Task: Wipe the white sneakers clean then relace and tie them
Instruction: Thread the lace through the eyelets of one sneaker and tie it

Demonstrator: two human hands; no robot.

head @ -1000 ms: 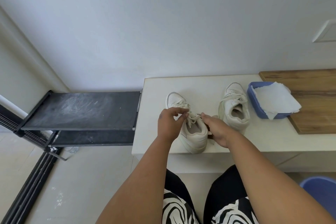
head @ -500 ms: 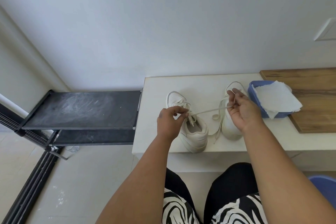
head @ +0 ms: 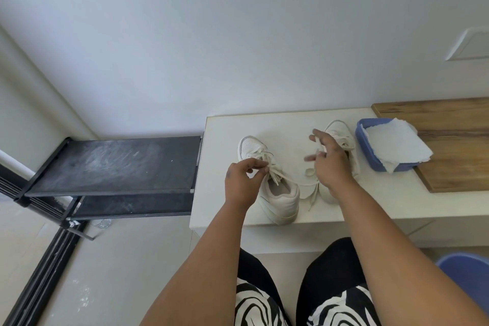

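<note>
Head view: left hand (head: 242,184) fingers pinch left sneaker (head: 270,180) lace, right hand (head: 330,163) fingers blurred, grip unclear; no legible branding

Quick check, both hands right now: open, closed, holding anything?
Left hand: pinching the lace of the left sneaker.
Right hand: fingers spread; whether it holds that lace cannot be told.

— What am I working on here?
— A white bench top (head: 344,209) in the centre-right of my frame. Two white sneakers stand on it: the left sneaker (head: 275,193) near the front edge, the right sneaker (head: 341,135) further back, partly hidden.
— Anything else on it?
— A wooden board (head: 455,145) at the right edge, with a blue tray (head: 370,156) of white wipes (head: 397,145) overlapping its left side.
</note>
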